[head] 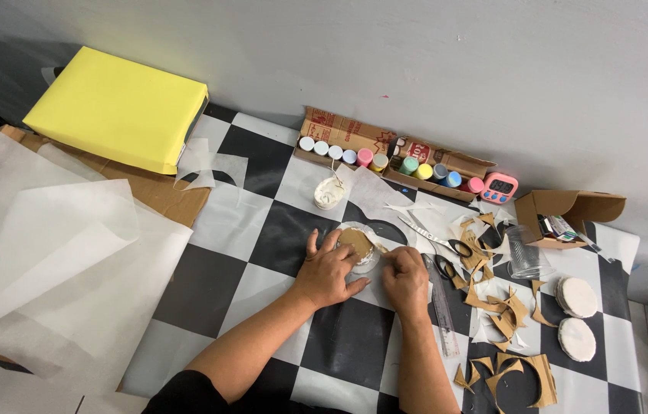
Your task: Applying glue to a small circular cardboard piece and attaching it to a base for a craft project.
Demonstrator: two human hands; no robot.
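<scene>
left hand (pixel 326 274) pinning cardboard disc (pixel 356 244) flat; right hand (pixel 406 277) pinching brush (pixel 380 248); best spreading thin, working outward.

Cardboard disc (pixel 355 244) lies mid-worktop (pixel 263 222) on a sheet of paper, left hand (pixel 327 273) on its left edge, right hand (pixel 406 277) just right of it. Behind it sits a small cup (pixel 329 193), and behind that a tray of paint pots (pixel 385 157) against the wall. Scissors (pixel 435 236), ruler (pixel 442 307) and cardboard scraps (pixel 500 307) lie to the right; a box (pixel 121 107) and loose paper sheets (pixel 48 253) lie far left.
</scene>
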